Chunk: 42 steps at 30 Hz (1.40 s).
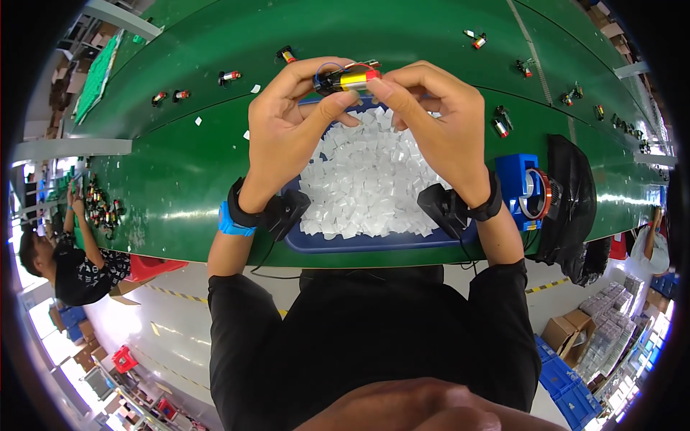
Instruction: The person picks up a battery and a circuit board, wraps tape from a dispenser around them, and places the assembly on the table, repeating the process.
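Above a blue tray (374,244) full of small white slips (374,176), both my hands hold one small wired battery assembly (350,80). It has a gold cylinder with a red end, a black part at its left, and thin blue and red wires. My left hand (293,118) is closed with thumb and fingers around the black end. My right hand (440,115) pinches the red end between thumb and fingers. The assembly lies roughly level, and my fingers hide part of it. Each wrist wears a black strap with a black box; the left also has a blue band.
Similar assemblies (229,76) lie scattered along the green bench (172,172). Right of the tray stand a blue tape dispenser (519,190) and a black bag (571,201). A co-worker (68,266) handles a pile of assemblies at far left; another person (650,244) is at far right.
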Available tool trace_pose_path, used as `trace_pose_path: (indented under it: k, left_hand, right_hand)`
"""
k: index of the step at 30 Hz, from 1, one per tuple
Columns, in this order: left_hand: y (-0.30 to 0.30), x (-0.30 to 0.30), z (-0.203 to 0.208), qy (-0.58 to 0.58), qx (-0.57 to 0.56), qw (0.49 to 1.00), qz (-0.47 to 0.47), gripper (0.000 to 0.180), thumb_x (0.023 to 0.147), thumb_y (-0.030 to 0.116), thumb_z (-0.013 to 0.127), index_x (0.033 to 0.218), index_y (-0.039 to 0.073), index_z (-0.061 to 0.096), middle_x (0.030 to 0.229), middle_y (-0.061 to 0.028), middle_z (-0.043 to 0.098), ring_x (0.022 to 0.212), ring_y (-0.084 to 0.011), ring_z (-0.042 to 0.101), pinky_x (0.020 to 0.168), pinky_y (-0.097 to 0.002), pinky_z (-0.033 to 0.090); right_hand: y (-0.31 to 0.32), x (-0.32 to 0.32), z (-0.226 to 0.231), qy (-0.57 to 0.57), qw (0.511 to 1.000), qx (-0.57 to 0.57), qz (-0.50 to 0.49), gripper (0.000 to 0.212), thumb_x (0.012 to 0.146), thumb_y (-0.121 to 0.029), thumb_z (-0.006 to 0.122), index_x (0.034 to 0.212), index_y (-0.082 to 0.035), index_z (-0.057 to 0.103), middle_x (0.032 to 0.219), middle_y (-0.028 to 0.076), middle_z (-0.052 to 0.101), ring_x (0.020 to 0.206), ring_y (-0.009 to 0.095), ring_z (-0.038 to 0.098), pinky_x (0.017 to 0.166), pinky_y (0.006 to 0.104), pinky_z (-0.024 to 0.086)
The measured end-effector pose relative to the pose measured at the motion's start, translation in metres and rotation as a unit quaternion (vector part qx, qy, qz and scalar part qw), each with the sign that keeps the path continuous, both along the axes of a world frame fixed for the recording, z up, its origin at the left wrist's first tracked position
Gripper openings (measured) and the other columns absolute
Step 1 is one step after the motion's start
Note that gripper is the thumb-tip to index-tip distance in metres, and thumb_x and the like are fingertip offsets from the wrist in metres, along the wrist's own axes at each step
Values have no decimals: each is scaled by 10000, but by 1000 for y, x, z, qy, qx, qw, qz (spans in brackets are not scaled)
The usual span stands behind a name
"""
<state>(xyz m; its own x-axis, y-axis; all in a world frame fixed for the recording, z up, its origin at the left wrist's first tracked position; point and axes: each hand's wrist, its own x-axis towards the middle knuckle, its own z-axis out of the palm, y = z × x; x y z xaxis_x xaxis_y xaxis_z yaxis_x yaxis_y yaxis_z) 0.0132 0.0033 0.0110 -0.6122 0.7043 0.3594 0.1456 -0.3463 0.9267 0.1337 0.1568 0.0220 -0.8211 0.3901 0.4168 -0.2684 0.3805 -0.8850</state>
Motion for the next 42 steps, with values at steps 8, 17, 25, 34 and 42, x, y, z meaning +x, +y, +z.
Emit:
trace_pose_path:
  k: [8,17,25,34,42]
  left_hand:
    - [-5,-3,-1,5,5,999,-46,346,916,-38,687,1248,-89,604,1196,-201,675,969,-234,718,727,-314,644]
    - [-8,4,5,131,27,991,12,328,874,-72,714,1195,-80,647,1159,-175,706,899,-198,728,686,-290,643]
    - [-11,0,13,284,1,958,38,361,822,-87,744,1175,-50,678,1142,-164,717,828,-173,713,643,-252,626]
    - [-14,8,14,247,-20,968,45,354,819,-78,750,1165,-51,679,1071,-149,721,819,-158,700,582,-250,612]
    - [-14,-5,20,-139,-97,977,-130,296,953,92,670,1191,-78,625,1023,-140,691,758,-145,670,535,-262,605]
  right_hand:
    - [-6,2,0,65,997,35,-13,149,868,-21,770,991,50,726,924,91,696,688,88,655,571,198,521]
    - [-10,4,1,134,985,106,1,151,854,-3,771,973,56,702,916,108,684,694,97,657,593,209,542]
    - [-10,8,5,25,994,-69,86,125,944,-54,683,930,68,660,872,77,625,696,101,647,576,234,565]
    - [-13,9,10,-31,982,-154,106,153,968,-84,668,931,64,654,869,65,619,674,87,631,558,231,548]
    - [6,7,7,-3,990,136,-21,214,836,-58,814,995,26,698,864,51,630,653,85,622,570,201,505]
